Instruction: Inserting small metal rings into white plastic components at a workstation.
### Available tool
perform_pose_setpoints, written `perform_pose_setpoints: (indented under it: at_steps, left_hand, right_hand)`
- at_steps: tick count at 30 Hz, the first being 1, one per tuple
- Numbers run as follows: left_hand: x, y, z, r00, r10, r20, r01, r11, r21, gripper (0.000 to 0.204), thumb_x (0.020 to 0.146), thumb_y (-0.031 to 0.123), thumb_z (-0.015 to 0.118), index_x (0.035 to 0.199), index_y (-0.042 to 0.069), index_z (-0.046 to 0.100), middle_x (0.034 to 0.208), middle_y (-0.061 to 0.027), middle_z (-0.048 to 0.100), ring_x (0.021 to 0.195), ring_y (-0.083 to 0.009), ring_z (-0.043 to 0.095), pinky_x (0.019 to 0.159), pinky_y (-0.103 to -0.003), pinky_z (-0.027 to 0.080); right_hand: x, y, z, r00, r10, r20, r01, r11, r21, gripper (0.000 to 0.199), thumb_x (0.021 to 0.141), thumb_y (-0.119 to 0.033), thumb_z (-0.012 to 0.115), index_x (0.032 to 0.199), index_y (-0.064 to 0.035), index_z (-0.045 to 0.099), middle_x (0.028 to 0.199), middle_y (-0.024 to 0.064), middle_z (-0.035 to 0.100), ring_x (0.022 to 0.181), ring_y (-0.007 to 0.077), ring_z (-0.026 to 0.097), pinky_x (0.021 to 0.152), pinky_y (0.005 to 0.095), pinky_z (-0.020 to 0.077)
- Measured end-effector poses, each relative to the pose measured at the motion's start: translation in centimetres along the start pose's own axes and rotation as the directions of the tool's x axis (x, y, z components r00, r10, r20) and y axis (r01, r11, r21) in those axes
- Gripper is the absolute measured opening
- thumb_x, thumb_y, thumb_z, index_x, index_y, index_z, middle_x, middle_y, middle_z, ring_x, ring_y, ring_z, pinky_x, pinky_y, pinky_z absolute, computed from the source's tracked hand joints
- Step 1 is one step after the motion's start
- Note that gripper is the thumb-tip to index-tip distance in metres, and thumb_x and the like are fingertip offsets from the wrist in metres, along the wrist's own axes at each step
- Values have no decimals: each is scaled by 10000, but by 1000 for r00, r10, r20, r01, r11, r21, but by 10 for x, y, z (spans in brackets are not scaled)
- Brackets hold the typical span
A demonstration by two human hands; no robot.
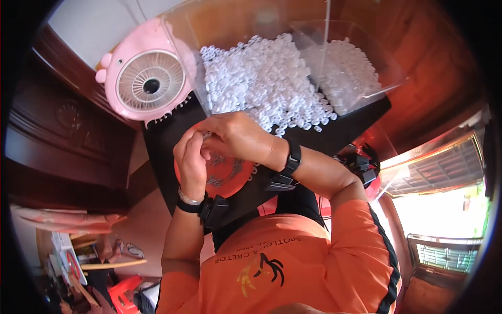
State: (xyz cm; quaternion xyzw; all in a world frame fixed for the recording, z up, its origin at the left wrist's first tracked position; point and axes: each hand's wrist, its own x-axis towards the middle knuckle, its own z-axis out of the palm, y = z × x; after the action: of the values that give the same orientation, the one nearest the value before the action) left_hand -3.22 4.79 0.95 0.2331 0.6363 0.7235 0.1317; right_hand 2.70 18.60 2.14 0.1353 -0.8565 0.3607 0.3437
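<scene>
Near the front edge of the black surface [167, 157]: both hands brought together above an orange dish [230, 175] holding a few small white pieces. Left hand [192, 162] curled shut, fingertips pinched on something small and pale, too hidden to identify with certainty. Right hand [238, 137] folded over the left, fingers closed toward the same spot; grip on any piece not visible. Black bands worn on both wrists. Toward the far edge, a heap of white rings [266, 83] spilling from a clear plastic bin [246, 31], with a second clear bin [366, 68] of similar pieces at the far right corner. Pink fan [149, 78] standing at the far left corner, face turned toward the hands.

Likely risks, judged from the layout: a pinched piece slipping and dropping past the front edge into the lap, given the dish's closeness to that edge; loose rings rolling off the heap's open front; light pieces scattered if the fan was running.
</scene>
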Motion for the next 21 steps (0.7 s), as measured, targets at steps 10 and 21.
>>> perform_pose_setpoints:
  at_steps: [10, 21]
  left_hand:
    - [8, 9, -13, 991, 130, 32, -129, 991, -42, 208, 908, 131, 505, 768, 3, 590, 594, 32, 455, 509, -35, 398, 466, -191, 292]
    - [19, -15, -19, 983, 176, -43, -180, 976, -121, 213, 868, 128, 527, 704, 3, 578, 558, 33, 447, 508, -33, 404, 438, -207, 297]
  right_hand:
    - [4, -9, -181, 848, -70, -525, -250, 821, -513, 303, 758, -145, 727, 1049, -87, 665, 800, 70, 678, 685, 143, 651, 610, 264, 515]
    - [-9, 28, -109, 926, 365, 99, -288, 849, -442, 148, 816, -144, 674, 943, -70, 696, 854, 91, 675, 766, 170, 646, 701, 293, 508]
